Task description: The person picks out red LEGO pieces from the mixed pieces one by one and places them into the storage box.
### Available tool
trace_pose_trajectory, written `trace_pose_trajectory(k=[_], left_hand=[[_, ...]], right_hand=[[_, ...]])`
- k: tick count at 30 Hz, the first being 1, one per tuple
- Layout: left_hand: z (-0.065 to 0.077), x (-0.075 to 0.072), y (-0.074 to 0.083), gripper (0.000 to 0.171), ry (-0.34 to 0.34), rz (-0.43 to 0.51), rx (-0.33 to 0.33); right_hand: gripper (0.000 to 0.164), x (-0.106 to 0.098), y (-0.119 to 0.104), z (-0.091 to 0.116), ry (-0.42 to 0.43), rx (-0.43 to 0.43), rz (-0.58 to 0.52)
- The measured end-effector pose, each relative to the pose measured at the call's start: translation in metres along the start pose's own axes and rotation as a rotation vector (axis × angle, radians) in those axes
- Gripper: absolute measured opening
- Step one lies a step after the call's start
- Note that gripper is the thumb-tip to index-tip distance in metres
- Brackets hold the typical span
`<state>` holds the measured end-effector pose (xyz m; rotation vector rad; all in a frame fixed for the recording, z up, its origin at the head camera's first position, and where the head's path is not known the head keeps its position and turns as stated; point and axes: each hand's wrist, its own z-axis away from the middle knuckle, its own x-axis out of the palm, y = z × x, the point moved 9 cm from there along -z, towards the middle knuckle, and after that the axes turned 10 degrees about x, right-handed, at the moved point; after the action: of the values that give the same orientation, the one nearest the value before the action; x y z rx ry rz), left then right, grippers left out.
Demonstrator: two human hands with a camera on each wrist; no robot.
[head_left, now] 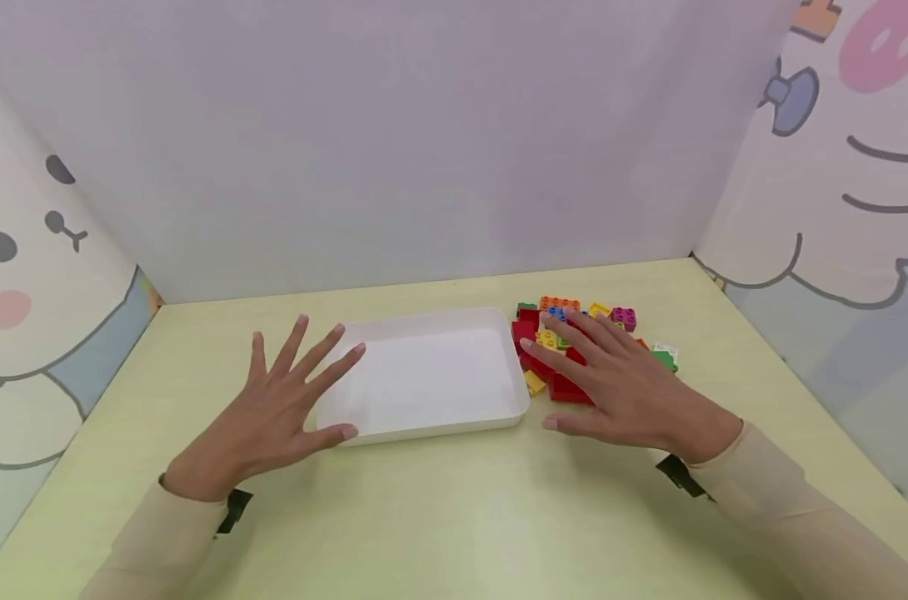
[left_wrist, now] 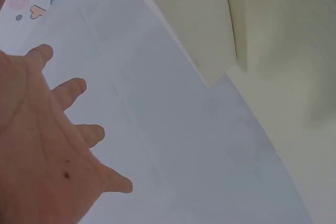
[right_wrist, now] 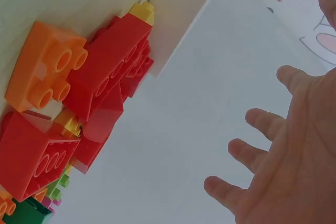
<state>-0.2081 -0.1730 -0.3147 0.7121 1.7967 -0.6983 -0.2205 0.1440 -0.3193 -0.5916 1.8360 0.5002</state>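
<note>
My left hand (head_left: 277, 412) is spread with straight fingers near the left end of a white tray (head_left: 431, 375); it holds nothing. In the left wrist view its palm and fingers (left_wrist: 86, 135) show with nothing in them. Fingers also spread, my right hand (head_left: 626, 387) hovers over a pile of toy building bricks to the right of the tray and hides part of it. A red brick (head_left: 566, 389), a yellow brick (head_left: 534, 382) and an orange brick (head_left: 559, 303) show around it. The right wrist view has an orange brick (right_wrist: 44, 69) and red bricks (right_wrist: 113, 64) apart from the fingers.
The pale table (head_left: 439, 517) extends in front of the tray. A plain cloth wall (head_left: 424, 150) stands at the back, with cartoon-printed panels (head_left: 859, 183) at both sides. A magenta brick (head_left: 623, 317) and a green brick (head_left: 665, 360) lie at the pile's right edge.
</note>
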Motion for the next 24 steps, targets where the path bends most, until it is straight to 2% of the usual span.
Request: trace_pose_trajectory(k=[3,5,9,12,19,21,24], left_hand=[[-0.001,-0.007,-0.008,0.076,0.084,0.083,-0.045],[0.001,-0.013,-0.018,0.071,0.179,0.164,-0.123],[0.01,-0.024,-0.041,0.058,0.416,0.336,-0.303],[0.018,-0.025,-0.05,0.052,0.515,0.415,-0.384],[0.024,-0.012,-0.059,0.049,0.507,0.516,-0.516],[0.024,-0.004,-0.063,0.052,0.472,0.592,-0.583],[0.024,0.018,-0.067,0.063,0.349,0.755,-0.69]], right_hand=[[0.078,-0.003,-0.001,-0.001,0.027,-0.012,-0.009],[0.077,-0.006,-0.002,-0.002,0.058,-0.027,-0.024],[0.076,-0.017,-0.004,-0.004,0.133,-0.062,-0.059],[0.075,-0.022,-0.006,-0.004,0.169,-0.079,-0.078],[0.074,-0.026,-0.005,-0.004,0.177,-0.075,-0.066],[0.074,-0.027,-0.004,-0.004,0.172,-0.068,-0.061],[0.074,-0.027,-0.004,-0.004,0.17,-0.068,-0.067]])
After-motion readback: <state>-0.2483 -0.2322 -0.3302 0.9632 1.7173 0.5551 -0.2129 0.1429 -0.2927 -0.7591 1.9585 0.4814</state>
